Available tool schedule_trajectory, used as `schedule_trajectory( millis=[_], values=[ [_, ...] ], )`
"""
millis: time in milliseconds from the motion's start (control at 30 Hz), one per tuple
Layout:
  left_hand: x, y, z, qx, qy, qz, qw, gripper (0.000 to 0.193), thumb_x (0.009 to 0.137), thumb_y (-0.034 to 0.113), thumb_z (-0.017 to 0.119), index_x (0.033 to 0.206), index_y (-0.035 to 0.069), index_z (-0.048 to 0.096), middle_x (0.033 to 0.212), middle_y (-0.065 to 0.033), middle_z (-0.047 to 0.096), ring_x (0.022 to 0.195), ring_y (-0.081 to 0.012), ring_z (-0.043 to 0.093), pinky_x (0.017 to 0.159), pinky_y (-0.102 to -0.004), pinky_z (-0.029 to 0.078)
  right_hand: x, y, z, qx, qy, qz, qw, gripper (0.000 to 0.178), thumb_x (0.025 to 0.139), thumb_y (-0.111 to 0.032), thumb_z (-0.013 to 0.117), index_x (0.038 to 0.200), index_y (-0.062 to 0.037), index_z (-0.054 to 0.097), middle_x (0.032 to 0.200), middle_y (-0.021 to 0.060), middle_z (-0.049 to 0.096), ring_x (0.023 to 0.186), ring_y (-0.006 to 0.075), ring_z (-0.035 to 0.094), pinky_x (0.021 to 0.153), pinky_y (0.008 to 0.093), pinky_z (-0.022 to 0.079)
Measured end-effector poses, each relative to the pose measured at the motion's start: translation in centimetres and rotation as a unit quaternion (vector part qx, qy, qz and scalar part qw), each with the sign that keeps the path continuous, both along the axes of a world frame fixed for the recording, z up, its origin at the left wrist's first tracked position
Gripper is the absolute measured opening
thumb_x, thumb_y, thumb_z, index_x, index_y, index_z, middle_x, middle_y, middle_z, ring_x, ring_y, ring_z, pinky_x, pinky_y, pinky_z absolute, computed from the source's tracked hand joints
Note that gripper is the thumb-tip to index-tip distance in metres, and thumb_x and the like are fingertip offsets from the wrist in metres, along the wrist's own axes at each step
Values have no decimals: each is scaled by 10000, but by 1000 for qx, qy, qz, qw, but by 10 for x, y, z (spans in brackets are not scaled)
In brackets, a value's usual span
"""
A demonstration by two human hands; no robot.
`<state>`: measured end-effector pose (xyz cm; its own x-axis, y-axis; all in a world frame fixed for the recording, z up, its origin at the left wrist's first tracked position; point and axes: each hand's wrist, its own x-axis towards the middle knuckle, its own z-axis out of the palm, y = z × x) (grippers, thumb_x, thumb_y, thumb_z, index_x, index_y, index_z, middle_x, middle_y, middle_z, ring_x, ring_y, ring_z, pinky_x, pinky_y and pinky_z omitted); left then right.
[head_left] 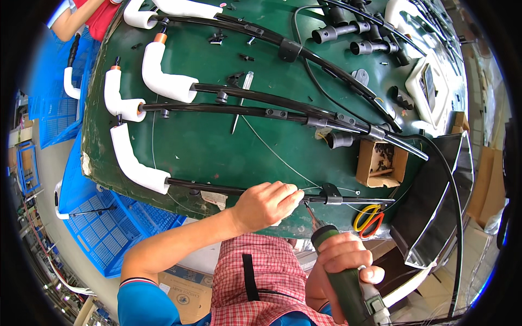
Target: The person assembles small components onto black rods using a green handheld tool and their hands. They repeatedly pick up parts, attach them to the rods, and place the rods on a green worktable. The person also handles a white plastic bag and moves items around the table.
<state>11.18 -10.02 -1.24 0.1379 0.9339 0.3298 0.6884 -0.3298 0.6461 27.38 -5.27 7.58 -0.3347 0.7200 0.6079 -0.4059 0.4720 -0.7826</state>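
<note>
My left hand [267,205] is closed around a thin black tube [217,188] at the near edge of the table. The tube's left end carries a bent white foam handle [136,157], and a black clamp-like fitting [330,193] sits on it right of my fingers. In my right hand [345,252] is a dark green power screwdriver [350,288], gripped round its body. Its bit points up and left, and the tip meets or nearly meets the tube just beside my left fingertips; exact contact is too small to tell.
More black tubes [239,108] with white foam handles lie across the green table [206,141]. A small cardboard box [382,164] holds dark small parts. Yellow-and-red-handled scissors [370,221] lie near the front edge. Black fittings [348,38] pile up far right; blue crates [103,233] stand left.
</note>
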Motion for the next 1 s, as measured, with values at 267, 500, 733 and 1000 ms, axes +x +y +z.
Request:
schedule_trajectory(
  millis=[267,500,733,1000],
  values=[
    [-1,-3,-2,1,7,4,1000,316,714,131,705,1008,31,648,941,-62,615,737,-179,609,630,-277,527,-11,10,-6,-3,-28,63,998,143,846,-116,561,910,-7,496,706,152,607,573,271,632,558,388,562],
    [-2,0,1,24,12,-2,1000,329,712,133,714,1017,34,644,939,-58,616,743,-174,613,638,-274,528,12,40,7,-87,135,96,982,748,760,-636,650,1197,-54,472,605,60,543,460,185,549,439,297,461],
    [1,3,17,-22,13,-22,999,382,713,140,738,1065,43,623,963,-66,620,774,-211,619,669,-319,521,69,36,55,-133,191,160,959,580,877,-534,571,1163,-41,464,681,159,605,514,251,609,456,355,531],
    [61,109,81,-61,-104,-77,990,202,811,55,655,1001,-13,635,883,-134,656,705,-266,640,641,-336,532,107,-18,42,-281,262,-114,916,808,794,-758,455,1173,-45,434,666,122,532,495,235,536,488,387,475]
  ],
)
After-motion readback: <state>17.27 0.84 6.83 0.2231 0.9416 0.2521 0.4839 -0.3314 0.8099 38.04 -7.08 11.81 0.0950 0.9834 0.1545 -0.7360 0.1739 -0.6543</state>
